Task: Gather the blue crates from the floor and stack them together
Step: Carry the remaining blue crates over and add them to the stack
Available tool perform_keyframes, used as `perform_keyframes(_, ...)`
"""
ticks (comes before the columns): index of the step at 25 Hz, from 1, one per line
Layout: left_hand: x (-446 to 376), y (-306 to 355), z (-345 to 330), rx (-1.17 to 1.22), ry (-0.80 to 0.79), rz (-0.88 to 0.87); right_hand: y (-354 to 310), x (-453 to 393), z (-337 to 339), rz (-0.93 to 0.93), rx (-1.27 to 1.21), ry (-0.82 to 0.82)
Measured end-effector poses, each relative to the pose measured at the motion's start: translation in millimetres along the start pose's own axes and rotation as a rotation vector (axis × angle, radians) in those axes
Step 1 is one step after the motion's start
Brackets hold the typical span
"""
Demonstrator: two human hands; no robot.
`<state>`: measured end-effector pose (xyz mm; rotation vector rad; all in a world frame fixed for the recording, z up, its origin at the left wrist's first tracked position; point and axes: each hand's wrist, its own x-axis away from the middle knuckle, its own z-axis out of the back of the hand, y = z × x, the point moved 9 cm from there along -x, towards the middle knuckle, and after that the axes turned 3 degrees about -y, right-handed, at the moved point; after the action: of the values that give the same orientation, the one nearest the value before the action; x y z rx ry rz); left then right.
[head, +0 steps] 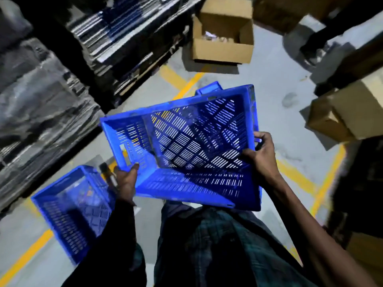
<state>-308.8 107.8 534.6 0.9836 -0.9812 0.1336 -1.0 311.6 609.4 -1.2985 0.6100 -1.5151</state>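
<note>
A person holds a blue crate (186,146) with both hands, above the grey floor (275,79), and its open side is turned toward the camera, so the slotted bottom and walls are visible from inside. The crate is tilted, with its far right corner higher than the near left one. The left hand (125,181) grips the near left corner, with the thumb pressed on the inner face of the wall just below a handle opening. The right hand (262,154) is closed on the right rim, fingers curled over the edge and the thumb inside.

A second blue crate (72,210) is at the lower left, near the left arm (I cannot tell whether it stands on the floor or hangs from something). Behind the held crate, a small part of a third blue crate (209,88) shows above its far rim.

Yellow lines (186,83) cross the floor. An open cardboard box (222,38) stands farther away, and another cardboard box (348,112) is at the right. Stacks of flat material (51,100) fill the left side.
</note>
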Motion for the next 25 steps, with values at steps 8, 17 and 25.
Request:
perform_keyframes(8,18,11,-48,0.007,-0.107,-0.010,49,38,88,-0.008,-0.109,0.241)
perform_keyframes(17,-15,7,-203,-0.268,-0.308,-0.025,172,48,259,-0.233,0.076,0.717)
perform_keyframes(25,65,-7,-386,-0.661,-0.887,-0.029,270,209,274,-0.699,-0.079,1.260)
